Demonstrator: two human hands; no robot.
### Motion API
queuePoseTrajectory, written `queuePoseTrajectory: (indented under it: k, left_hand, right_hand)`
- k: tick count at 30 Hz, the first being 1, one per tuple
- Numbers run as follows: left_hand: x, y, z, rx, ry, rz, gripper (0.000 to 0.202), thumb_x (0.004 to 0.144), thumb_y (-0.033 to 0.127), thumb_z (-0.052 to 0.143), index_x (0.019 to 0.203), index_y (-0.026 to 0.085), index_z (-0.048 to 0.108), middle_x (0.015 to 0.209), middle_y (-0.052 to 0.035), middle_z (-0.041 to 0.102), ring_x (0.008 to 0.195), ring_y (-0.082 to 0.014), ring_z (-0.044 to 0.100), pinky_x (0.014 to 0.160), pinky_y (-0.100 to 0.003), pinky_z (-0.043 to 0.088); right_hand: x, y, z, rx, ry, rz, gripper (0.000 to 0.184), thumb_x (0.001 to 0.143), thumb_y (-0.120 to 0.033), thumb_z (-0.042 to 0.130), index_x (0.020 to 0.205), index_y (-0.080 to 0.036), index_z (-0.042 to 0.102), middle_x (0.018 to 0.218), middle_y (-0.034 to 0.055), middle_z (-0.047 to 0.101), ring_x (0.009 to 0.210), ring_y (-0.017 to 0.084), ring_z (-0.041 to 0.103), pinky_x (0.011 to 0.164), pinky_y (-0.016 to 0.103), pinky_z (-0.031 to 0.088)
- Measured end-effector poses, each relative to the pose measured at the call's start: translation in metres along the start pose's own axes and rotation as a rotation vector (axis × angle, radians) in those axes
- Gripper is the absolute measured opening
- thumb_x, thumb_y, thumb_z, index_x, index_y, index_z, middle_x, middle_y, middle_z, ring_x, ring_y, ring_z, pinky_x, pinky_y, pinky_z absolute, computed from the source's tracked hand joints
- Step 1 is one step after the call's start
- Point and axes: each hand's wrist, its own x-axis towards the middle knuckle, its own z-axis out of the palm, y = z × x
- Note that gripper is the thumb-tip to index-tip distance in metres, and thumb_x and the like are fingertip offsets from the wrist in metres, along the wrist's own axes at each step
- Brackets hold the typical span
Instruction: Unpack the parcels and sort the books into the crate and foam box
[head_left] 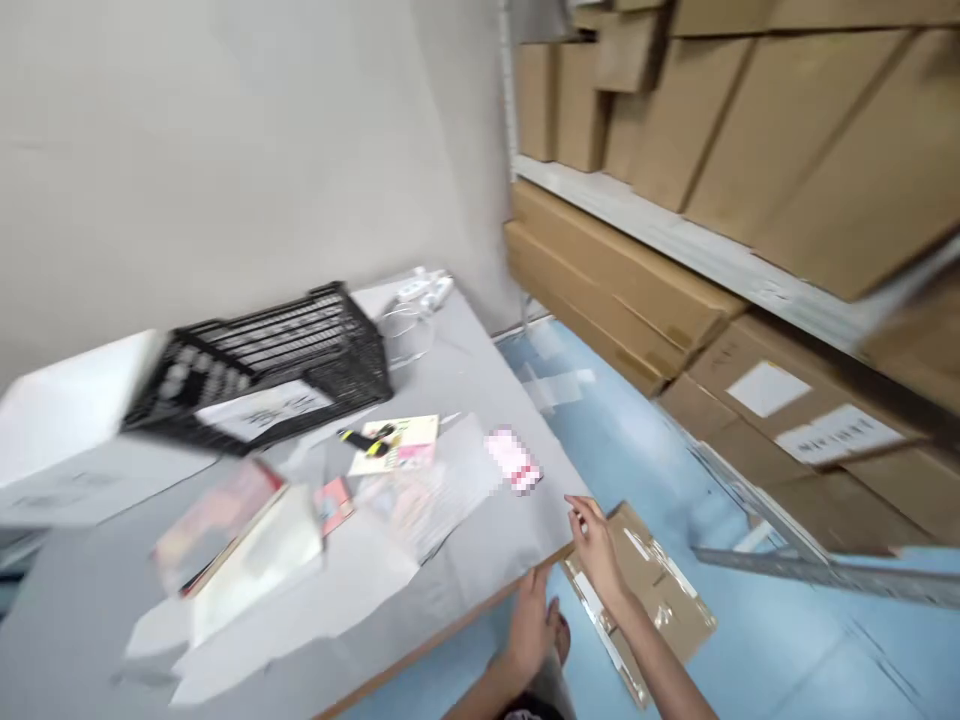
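"Down at five o'clock, what's the grip?"

"Nothing visible in my right hand (596,552), fingers loosely curled; my left hand (529,618), empty-looking too, meets the table (510,535) edge. Pink-and-white item (513,460): eleven o'clock from the right."

"Progress?"

"Loose papers (259,560) lie out at eight; how much is finished, I can't judge."

"Containers?"

"Taped cardboard (645,560) on the floor, five o'clock. Black crate (364,375) at nine, contents unclear. Shelved cartons (817,140) at two, insides hidden."

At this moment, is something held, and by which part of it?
Nothing is visibly held: the left hand and right hand appear empty near the table.
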Motion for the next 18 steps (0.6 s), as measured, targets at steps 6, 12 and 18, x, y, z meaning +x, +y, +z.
queuePoseTrajectory:
  k: [6, 12, 18]
  left_hand:
    - [-0.046, -0.07, -0.107, -0.022, 0.635, -0.369, 0.042, 0.079, 0.015, 0.046, 0.12, 0.013, 0.051, 0.121, -0.0138, 0.054, 0.121, -0.0231, 0.049, 0.105, -0.036, 0.035]
    - [-0.095, -0.143, -0.171, -0.158, 0.907, -0.717, 0.034, 0.087, 0.024, 0.053, 0.118, 0.011, 0.052, 0.119, -0.0135, 0.056, 0.112, -0.0248, 0.054, 0.097, -0.045, 0.042]
    - [-0.098, -0.173, -0.202, -0.252, 0.978, -0.695, 0.035, 0.088, 0.035, 0.055, 0.117, 0.016, 0.054, 0.117, -0.0084, 0.057, 0.102, -0.0201, 0.058, 0.086, -0.042, 0.05]
  right_hand:
    - [0.024, -0.045, 0.106, -0.157, -0.359, -0.188, 0.038, 0.08, -0.01, 0.038, 0.11, -0.014, 0.061, 0.099, 0.0118, 0.062, 0.081, 0.02, 0.064, 0.083, 0.037, 0.052]
    - [-0.001, -0.066, 0.184, -0.284, -0.585, -0.31, 0.041, 0.07, -0.005, 0.046, 0.106, -0.016, 0.062, 0.107, 0.0128, 0.062, 0.101, 0.025, 0.06, 0.09, 0.037, 0.049]
    - [-0.009, -0.067, 0.217, -0.458, -0.678, -0.384, 0.041, 0.073, -0.007, 0.044, 0.109, -0.019, 0.06, 0.112, 0.0123, 0.064, 0.106, 0.026, 0.058, 0.086, 0.037, 0.047]
